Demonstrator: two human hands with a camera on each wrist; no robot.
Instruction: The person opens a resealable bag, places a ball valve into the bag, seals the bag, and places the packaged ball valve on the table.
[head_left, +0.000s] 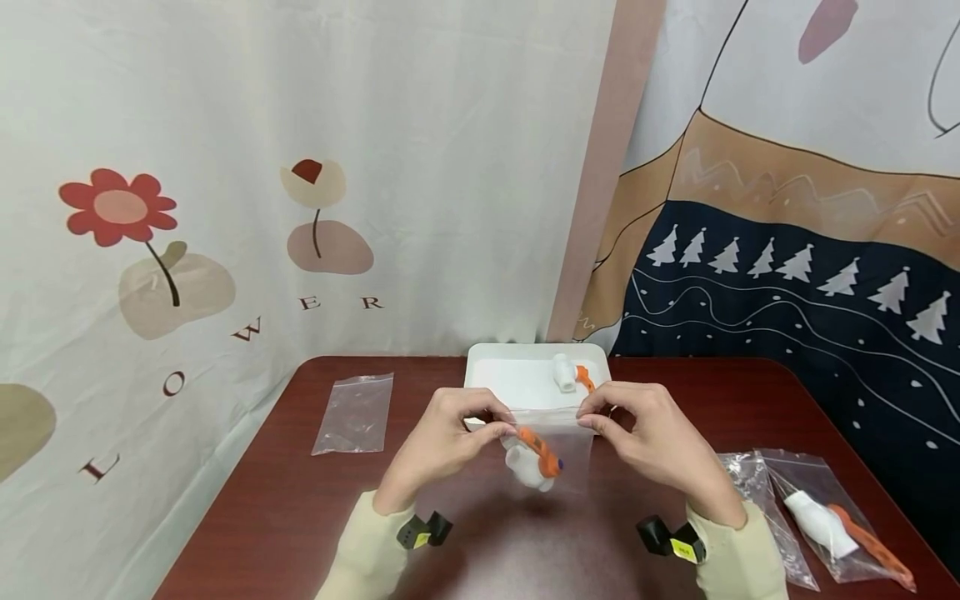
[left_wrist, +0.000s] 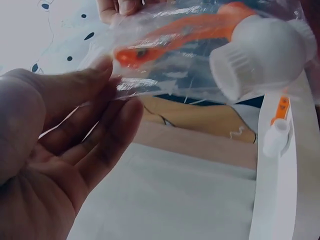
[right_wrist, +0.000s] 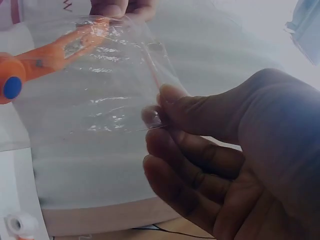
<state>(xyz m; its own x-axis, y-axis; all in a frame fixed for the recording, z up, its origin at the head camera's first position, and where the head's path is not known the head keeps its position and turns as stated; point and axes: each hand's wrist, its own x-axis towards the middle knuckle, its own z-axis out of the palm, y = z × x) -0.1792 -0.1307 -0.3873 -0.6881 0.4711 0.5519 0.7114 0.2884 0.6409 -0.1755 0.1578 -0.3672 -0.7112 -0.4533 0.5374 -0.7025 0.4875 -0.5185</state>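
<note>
A clear zip bag hangs between my two hands above the table, with a white plastic ball valve inside it. The valve's orange lever slants up toward the bag's top left corner. My left hand pinches that corner between thumb and fingers, close to the lever's end. At the opposite top corner, my right hand pinches the bag's edge with thumb and forefinger; its other fingers curl loosely below. Whether the zip is closed cannot be seen.
Behind the hands stands a white tray holding another white valve with an orange lever. A flat zip bag lies at the left. At the right edge lie bagged items, including a white piece with an orange handle.
</note>
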